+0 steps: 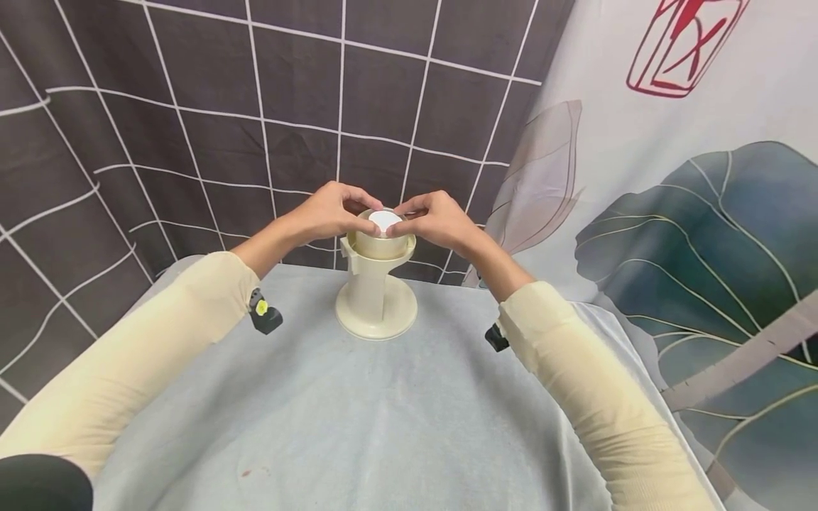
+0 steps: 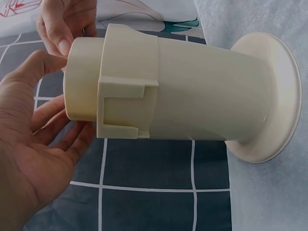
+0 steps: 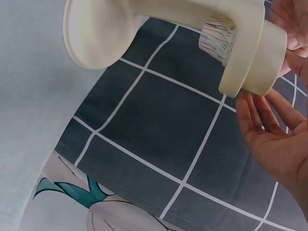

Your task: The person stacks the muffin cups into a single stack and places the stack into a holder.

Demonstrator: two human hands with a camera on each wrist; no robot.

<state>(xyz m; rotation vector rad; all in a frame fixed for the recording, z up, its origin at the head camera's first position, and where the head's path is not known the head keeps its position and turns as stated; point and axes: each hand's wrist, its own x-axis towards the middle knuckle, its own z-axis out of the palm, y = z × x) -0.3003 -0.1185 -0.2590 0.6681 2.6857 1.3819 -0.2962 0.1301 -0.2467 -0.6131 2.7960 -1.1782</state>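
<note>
A cream plastic stand (image 1: 367,291) with a round base and an open ring at its top stands upright at the table's far edge. Set in the ring is a short cream cylinder (image 1: 380,247) with a white round top (image 1: 385,219). My left hand (image 1: 332,211) holds the cylinder's upper rim from the left, thumb on the near side and fingers behind. From the right, my right hand (image 1: 439,221) grips the same rim in a matching way. Below the ring, the right wrist view shows a bundle of thin multicoloured strands (image 3: 219,41).
A pale blue cloth (image 1: 377,411) covers the table. Behind it hangs a dark curtain (image 1: 300,85) with a white grid, and to the right a white curtain (image 1: 601,42) with large leaves. Small black wrist devices (image 1: 265,312) hang under both sleeves.
</note>
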